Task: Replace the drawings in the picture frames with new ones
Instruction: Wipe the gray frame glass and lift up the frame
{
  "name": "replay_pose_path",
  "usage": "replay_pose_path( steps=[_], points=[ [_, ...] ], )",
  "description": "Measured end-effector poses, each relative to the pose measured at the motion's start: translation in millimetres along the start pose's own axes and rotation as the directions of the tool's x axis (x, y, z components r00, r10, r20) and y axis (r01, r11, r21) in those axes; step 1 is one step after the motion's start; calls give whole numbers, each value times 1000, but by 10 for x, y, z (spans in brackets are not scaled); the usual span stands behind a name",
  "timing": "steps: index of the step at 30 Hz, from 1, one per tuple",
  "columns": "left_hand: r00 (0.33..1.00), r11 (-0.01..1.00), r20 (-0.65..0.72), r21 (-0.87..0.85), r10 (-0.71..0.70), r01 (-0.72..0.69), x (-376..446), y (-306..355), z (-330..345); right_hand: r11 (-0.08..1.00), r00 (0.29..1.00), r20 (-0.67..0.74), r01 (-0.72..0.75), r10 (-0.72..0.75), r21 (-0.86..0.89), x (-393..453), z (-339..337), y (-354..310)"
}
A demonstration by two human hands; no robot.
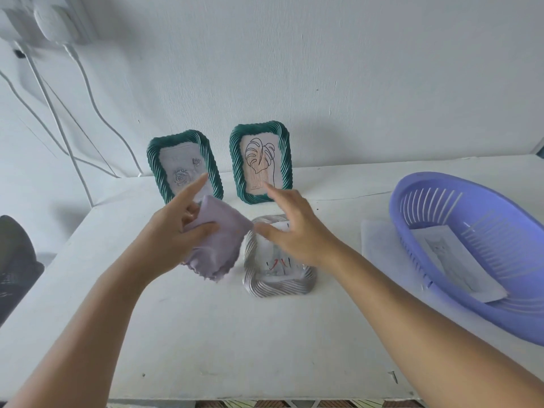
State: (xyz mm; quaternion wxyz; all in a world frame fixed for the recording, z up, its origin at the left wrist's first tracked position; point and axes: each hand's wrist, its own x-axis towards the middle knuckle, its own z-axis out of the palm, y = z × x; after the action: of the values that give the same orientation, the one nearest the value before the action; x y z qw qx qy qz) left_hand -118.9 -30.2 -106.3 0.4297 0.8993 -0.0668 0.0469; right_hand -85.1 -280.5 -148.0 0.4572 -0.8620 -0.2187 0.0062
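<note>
**A:** Start with the big things. Where does it all sit from your fingers?

**B:** The tabletop [206, 334] lies under both your hands. Well off to the right of your right fingers is the purple basket [459, 260], with a cat drawing [459, 260] lying inside it and a white sheet [379, 245] just beside its near wall.

**A:** And the frames?

**B:** Two green frames stand upright against the wall beyond your fingertips: the rose frame [185, 166] past your left index finger, the leaf frame [260, 164] past your right one. The grey frame [276, 260] lies flat directly beneath your right hand [297, 231], a drawing with red marks showing in it.

**A:** My hands?

**B:** Your left hand [173, 231] pinches the lilac cloth [217, 240] between thumb and curled fingers, index finger pointing out. Your right fingers are spread and hold nothing, hovering over the grey frame.

**A:** How far along am I?

**B:** I'd judge partway. All three frames hold drawings, but whether they are new or old I cannot tell. The cat drawing in the basket suggests at least one swap remains.
</note>
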Motion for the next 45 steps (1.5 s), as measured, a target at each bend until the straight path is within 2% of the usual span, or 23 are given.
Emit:
replay_pose_path(
  steps=[2,4,7,9,11,13,16,19,23,25,27,29,31,33,35,38,40,42,43,45],
  points=[
    [996,995,78,-96,31,-24,8,160,20,996,994,105,30,-39,84,74,6,-109],
    [992,987,107,-156,62,-45,25,257,50,982,985,172,-19,-14,189,113,9,-153],
    [996,990,86,-139,37,-25,42,257,106,932,994,112,-33,-9,361,110,14,-150],
    [992,987,104,-140,-69,83,44,153,135,916,998,62,-10,-17,402,91,2,-116],
    [957,955,222,-187,-187,230,12,39,179,920,998,60,-22,-2,392,72,-12,-70],
    [919,923,326,-234,-220,304,-49,-38,233,933,998,49,-51,36,357,48,-48,-45],
    [924,815,290,-454,-248,361,-77,-84,316,922,992,39,-123,117,368,21,-100,39],
    [910,659,278,-628,-307,414,-44,-55,439,864,960,112,-278,255,419,7,-140,161],
    [830,463,414,-692,-374,554,-10,22,547,755,897,278,-440,344,487,-49,-232,325],
    [786,397,475,-683,-396,613,12,49,583,709,867,337,-495,366,502,-90,-292,401],
    [764,427,487,-636,-423,642,39,65,653,737,869,324,-491,374,465,-114,-334,467],
    [785,604,405,-501,-469,619,79,13,756,857,899,213,-431,382,283,-114,-347,507],
    [855,831,266,-233,-446,506,130,-68,855,928,928,73,-368,365,51,-100,-321,540],
    [923,941,183,66,-337,331,159,-97,929,939,940,0,-340,341,-56,-85,-270,569],
    [961,950,145,243,-234,195,159,-106,973,933,956,-25,-291,293,-210,-66,-209,622],
    [984,935,115,343,-136,89,162,-213,981,856,981,-84,-194,175,-479,-49,-164,668],
    [982,930,160,365,-101,36,159,-297,913,843,986,-162,-118,37,-525,-32,-148,656],
    [957,922,271,388,-105,-9,159,-393,816,845,971,-207,-11,-118,-534,-4,-101,617],
    [940,915,321,403,-119,-22,162,-450,771,845,967,-195,33,-162,-534,19,-74,585],
    [908,902,387,430,-160,-24,177,-541,699,847,986,-102,61,-134,-529,63,-12,523]
  ],
)
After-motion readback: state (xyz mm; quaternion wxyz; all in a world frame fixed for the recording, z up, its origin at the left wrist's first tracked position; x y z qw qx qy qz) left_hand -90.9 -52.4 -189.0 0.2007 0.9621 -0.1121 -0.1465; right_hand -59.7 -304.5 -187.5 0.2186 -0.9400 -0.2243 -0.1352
